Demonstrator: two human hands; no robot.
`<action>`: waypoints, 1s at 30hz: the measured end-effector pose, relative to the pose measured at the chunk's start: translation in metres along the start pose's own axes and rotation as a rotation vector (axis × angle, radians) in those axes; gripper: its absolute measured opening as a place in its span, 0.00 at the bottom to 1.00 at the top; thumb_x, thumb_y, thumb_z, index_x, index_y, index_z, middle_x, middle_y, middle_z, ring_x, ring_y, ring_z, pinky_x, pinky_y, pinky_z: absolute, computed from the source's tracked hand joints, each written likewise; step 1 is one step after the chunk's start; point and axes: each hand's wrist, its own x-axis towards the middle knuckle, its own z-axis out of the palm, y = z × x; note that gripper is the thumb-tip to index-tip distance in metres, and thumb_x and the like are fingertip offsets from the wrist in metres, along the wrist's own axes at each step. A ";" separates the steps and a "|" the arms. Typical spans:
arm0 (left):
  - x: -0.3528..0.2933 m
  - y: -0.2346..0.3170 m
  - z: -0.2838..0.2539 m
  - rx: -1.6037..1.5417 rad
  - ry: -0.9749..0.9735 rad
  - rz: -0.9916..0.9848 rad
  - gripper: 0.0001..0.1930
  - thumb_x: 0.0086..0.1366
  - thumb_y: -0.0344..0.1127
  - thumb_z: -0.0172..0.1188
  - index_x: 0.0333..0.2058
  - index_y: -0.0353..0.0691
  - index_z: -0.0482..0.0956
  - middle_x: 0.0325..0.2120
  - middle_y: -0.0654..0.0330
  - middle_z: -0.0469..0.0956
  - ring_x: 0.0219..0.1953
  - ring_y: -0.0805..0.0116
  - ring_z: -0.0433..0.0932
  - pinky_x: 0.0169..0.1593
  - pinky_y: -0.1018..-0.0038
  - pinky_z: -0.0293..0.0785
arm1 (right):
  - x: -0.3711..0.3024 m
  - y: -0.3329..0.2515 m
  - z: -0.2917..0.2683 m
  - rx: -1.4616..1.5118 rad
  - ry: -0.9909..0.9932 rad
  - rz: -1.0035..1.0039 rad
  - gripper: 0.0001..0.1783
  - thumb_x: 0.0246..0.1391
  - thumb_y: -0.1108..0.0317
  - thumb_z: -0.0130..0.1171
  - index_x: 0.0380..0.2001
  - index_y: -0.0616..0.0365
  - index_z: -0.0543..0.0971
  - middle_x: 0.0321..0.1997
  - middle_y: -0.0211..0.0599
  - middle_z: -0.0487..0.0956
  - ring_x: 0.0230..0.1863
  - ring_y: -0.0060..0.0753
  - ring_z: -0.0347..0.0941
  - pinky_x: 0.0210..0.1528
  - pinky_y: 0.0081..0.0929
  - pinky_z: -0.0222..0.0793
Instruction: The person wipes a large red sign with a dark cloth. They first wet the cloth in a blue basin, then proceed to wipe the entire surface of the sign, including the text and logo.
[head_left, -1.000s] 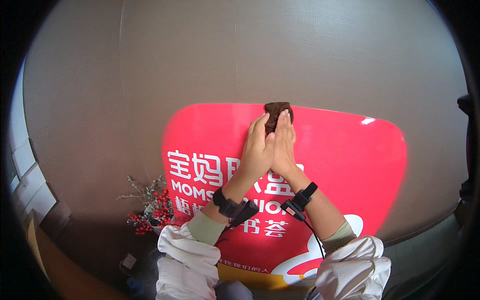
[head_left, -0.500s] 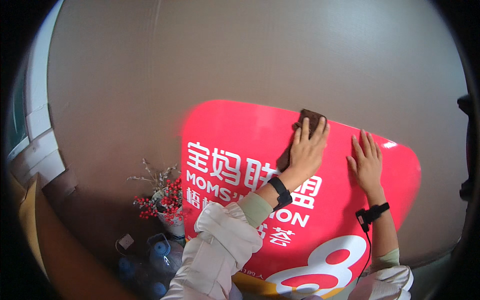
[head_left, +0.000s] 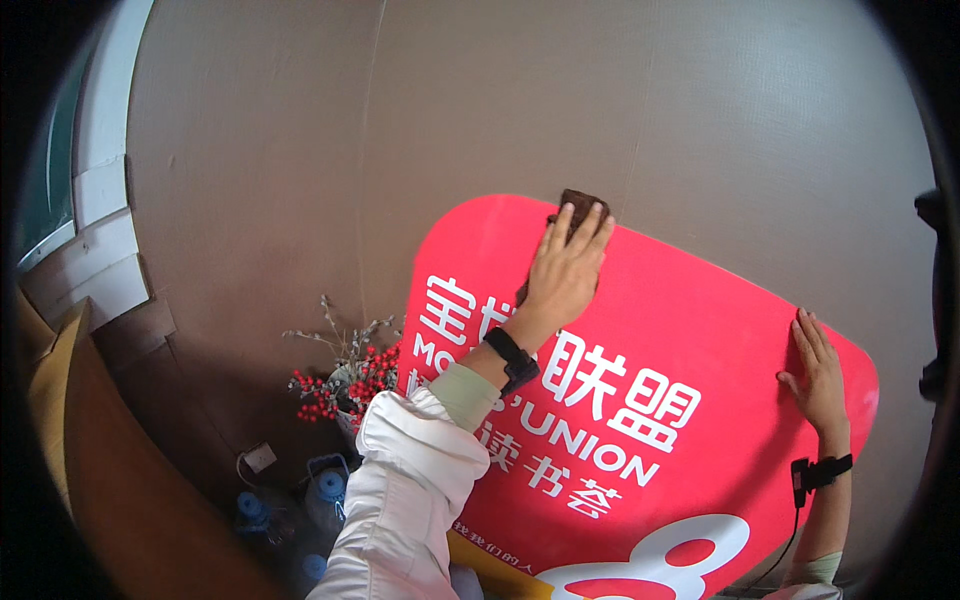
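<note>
A large red sign board (head_left: 680,310) with rounded corners and white lettering stands tilted in front of me, its top edge by the wall. My left hand (head_left: 565,272) presses a dark brown cloth (head_left: 585,203) against the board's upper edge. The cloth pokes out beyond the fingertips and beside the palm, and part of it is hidden under the hand. Near the board's right edge, my right hand (head_left: 820,385) lies with fingers extended on the red surface, holding nothing. Both wrists wear black straps; a thin cable hangs from the right one.
Behind the board rises a brown wall (head_left: 270,180). Left of it stands a potted plant with red berries (head_left: 375,370). Below are large clear bottles with blue caps (head_left: 328,490) and a small white box with a cord (head_left: 260,457). A brown-yellow panel (head_left: 110,440) curves along the left.
My left hand and the cloth have slid left along the board's top edge. My right hand has shifted right and down to the board's right edge. The view has turned a little.
</note>
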 end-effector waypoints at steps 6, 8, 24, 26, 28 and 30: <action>-0.009 -0.049 -0.006 -0.019 -0.019 -0.189 0.29 0.72 0.37 0.41 0.69 0.43 0.48 0.70 0.55 0.50 0.72 0.51 0.44 0.70 0.52 0.50 | -0.002 -0.004 0.011 -0.283 0.017 0.074 0.47 0.39 0.53 0.64 0.66 0.49 0.64 0.73 0.27 0.57 0.73 0.37 0.50 0.73 0.42 0.49; -0.012 -0.066 -0.004 -0.056 0.025 -0.254 0.29 0.72 0.37 0.40 0.70 0.41 0.47 0.70 0.54 0.49 0.72 0.51 0.44 0.71 0.54 0.49 | -0.004 -0.003 0.014 -0.361 0.040 0.073 0.46 0.40 0.49 0.61 0.66 0.48 0.64 0.73 0.26 0.57 0.74 0.38 0.49 0.73 0.45 0.46; -0.064 -0.168 0.025 -0.184 0.256 -0.836 0.26 0.72 0.42 0.39 0.66 0.41 0.58 0.68 0.50 0.54 0.70 0.44 0.49 0.71 0.56 0.44 | -0.005 0.010 0.025 -0.362 0.173 0.025 0.46 0.37 0.44 0.62 0.65 0.39 0.66 0.72 0.24 0.59 0.72 0.46 0.51 0.70 0.56 0.45; -0.057 -0.151 0.026 -0.193 0.283 -0.783 0.25 0.72 0.40 0.40 0.66 0.40 0.59 0.67 0.52 0.56 0.70 0.46 0.51 0.71 0.57 0.45 | -0.005 0.009 0.023 -0.347 0.169 0.029 0.47 0.36 0.44 0.63 0.64 0.39 0.66 0.72 0.22 0.59 0.72 0.46 0.52 0.69 0.57 0.47; -0.048 -0.134 0.021 -0.216 0.291 -0.737 0.25 0.72 0.39 0.40 0.65 0.40 0.60 0.67 0.52 0.58 0.69 0.47 0.51 0.71 0.57 0.45 | -0.004 0.009 0.021 -0.326 0.179 0.017 0.47 0.35 0.44 0.63 0.64 0.39 0.66 0.72 0.21 0.59 0.72 0.46 0.52 0.69 0.57 0.47; -0.036 -0.111 0.016 -0.202 0.283 -0.672 0.25 0.71 0.35 0.42 0.65 0.39 0.60 0.66 0.52 0.59 0.69 0.48 0.53 0.71 0.57 0.47 | -0.005 0.007 0.019 -0.333 0.158 0.034 0.47 0.36 0.43 0.61 0.65 0.39 0.66 0.72 0.21 0.59 0.71 0.45 0.53 0.69 0.55 0.47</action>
